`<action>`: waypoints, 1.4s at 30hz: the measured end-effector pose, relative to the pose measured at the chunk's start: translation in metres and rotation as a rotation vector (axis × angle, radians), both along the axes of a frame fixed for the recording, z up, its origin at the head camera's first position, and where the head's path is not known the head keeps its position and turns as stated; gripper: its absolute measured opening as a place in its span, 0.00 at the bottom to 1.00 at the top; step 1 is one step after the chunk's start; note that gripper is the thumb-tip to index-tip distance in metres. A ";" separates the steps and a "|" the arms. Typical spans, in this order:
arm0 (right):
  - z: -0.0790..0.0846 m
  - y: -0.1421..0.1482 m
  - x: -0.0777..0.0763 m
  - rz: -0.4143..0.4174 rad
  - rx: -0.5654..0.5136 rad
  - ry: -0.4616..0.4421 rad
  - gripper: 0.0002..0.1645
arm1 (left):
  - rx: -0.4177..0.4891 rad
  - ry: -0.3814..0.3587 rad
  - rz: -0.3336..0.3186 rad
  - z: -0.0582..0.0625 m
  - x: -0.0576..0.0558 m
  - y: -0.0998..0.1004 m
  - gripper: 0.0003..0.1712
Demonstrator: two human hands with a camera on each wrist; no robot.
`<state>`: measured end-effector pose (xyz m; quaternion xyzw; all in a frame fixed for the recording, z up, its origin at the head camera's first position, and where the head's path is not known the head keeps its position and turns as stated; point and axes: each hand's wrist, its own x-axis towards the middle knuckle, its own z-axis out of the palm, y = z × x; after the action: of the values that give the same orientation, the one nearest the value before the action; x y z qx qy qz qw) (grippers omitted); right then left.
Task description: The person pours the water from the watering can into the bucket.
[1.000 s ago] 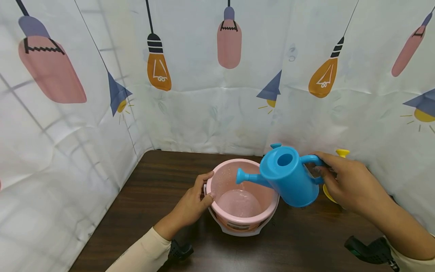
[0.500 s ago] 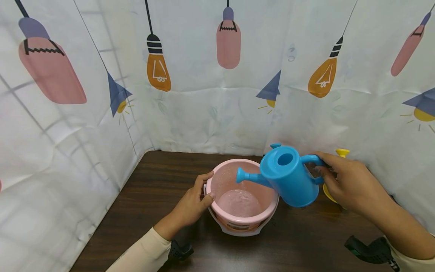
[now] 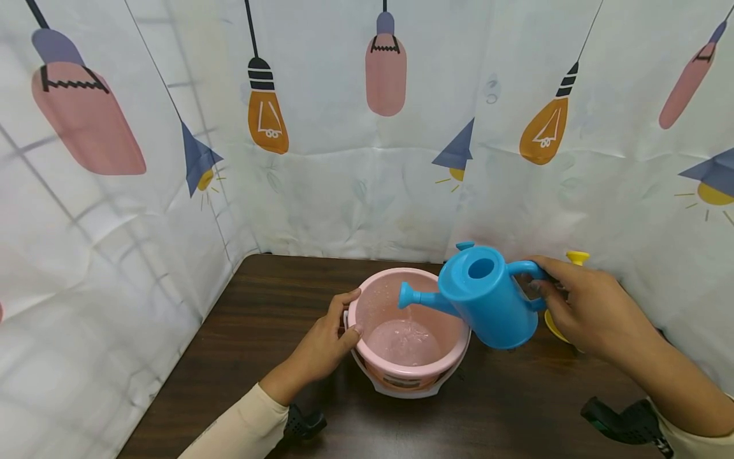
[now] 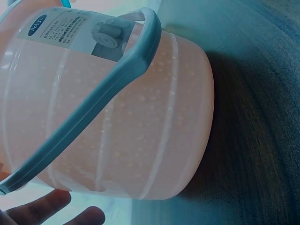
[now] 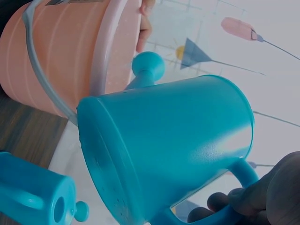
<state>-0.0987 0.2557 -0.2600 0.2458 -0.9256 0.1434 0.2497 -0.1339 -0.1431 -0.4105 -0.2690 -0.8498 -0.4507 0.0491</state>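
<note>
My right hand [image 3: 590, 306] grips the handle of a blue watering can [image 3: 496, 306], tilted with its spout over a pink bucket [image 3: 373, 357]. A thin stream of water [image 3: 410, 315] falls from the spout into shallow, rippling water [image 3: 401, 347] inside. At the bucket's left side, my left hand [image 3: 323, 341] holds the rim with thumb and fingers. The left wrist view shows the bucket's ribbed wall [image 4: 126, 136] with its handle [image 4: 89, 115] hanging down across it. From the right wrist, the can's base and body [image 5: 178, 136] appear large beside the bucket.
A yellow watering can [image 3: 577, 257] stands behind my right hand, mostly hidden. Another blue can [image 5: 37, 192] shows at lower left in the right wrist view. The dark wooden table [image 3: 275, 299] meets a patterned white curtain [image 3: 344, 204] at the back and left.
Water falling from the spout shows more clearly now, and the water in the bucket ripples more. Both hands, the watering can and the bucket stay almost where they were.
</note>
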 end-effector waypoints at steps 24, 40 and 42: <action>0.000 -0.001 -0.002 -0.031 0.002 -0.040 0.24 | 0.000 -0.002 0.001 0.001 0.001 0.000 0.36; -0.001 -0.001 -0.002 -0.023 -0.007 -0.032 0.24 | 0.005 0.016 0.003 0.000 0.000 0.001 0.36; 0.000 -0.001 -0.002 -0.027 -0.005 -0.032 0.23 | 0.005 0.019 0.002 0.000 0.000 0.001 0.36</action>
<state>-0.1003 0.2543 -0.2604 0.2303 -0.9323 0.1464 0.2373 -0.1341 -0.1422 -0.4106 -0.2721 -0.8485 -0.4502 0.0582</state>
